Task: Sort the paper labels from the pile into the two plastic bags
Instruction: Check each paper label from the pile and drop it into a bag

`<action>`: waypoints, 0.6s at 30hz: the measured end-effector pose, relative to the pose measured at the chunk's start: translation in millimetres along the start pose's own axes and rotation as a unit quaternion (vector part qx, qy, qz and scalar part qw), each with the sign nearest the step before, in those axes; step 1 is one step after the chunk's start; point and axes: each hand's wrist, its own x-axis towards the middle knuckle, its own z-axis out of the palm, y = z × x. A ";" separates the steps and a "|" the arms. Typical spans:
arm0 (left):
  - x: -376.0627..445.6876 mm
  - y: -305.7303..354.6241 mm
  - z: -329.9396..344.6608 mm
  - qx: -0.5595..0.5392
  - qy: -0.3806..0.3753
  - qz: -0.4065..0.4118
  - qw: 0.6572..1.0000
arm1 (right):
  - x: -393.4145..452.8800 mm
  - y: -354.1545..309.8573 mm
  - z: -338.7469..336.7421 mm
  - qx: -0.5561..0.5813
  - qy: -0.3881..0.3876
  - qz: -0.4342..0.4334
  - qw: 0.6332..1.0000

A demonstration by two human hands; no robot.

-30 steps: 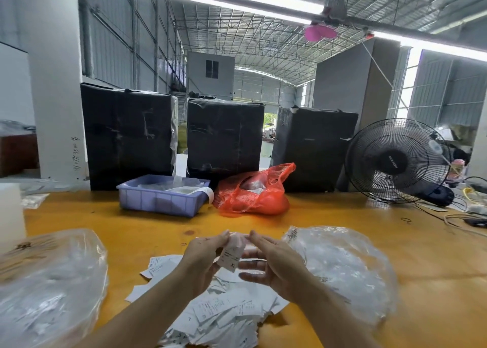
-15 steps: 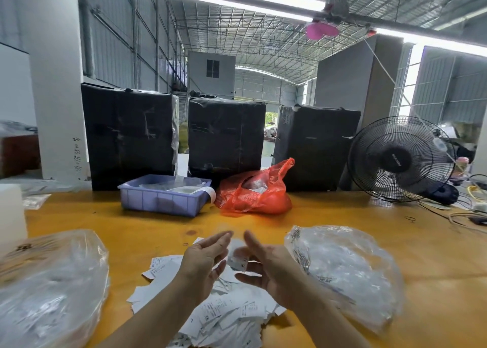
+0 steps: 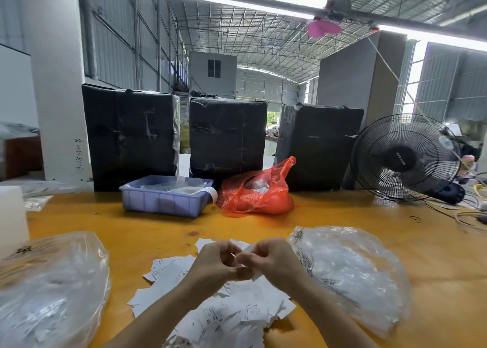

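A pile of white printed paper labels [image 3: 210, 310] lies on the yellow table in front of me. My left hand [image 3: 213, 264] and my right hand [image 3: 274, 262] meet above the pile, fingers curled, and pinch a small white label [image 3: 243, 250] between them. A clear plastic bag [image 3: 50, 292] holding labels lies at the left. A second clear plastic bag [image 3: 350, 279] with labels lies at the right, just beside my right hand.
A purple plastic bin [image 3: 163, 201] and a red plastic bag [image 3: 258, 194] sit further back on the table [image 3: 369, 215]. Three black wrapped boxes [image 3: 131, 136] stand behind them. A black fan [image 3: 403, 160] with cables is at the far right, a white block [image 3: 10, 218] at the left.
My hands were apart with fingers spread half a second ago; they have now come together and curled round a label above the pile.
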 end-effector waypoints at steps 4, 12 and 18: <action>-1.3 0.2 0.5 -0.003 0.002 0.001 1.000 | -0.7 2.9 -5.0 0.084 -0.008 0.034 0.996; -4.5 4.2 -3.3 -0.064 0.005 -0.058 0.996 | -2.9 4.9 -19.1 0.143 0.078 0.072 0.984; -2.9 1.0 0.4 -0.084 -0.004 -0.095 0.992 | -1.2 1.4 -24.2 0.417 0.089 0.113 0.897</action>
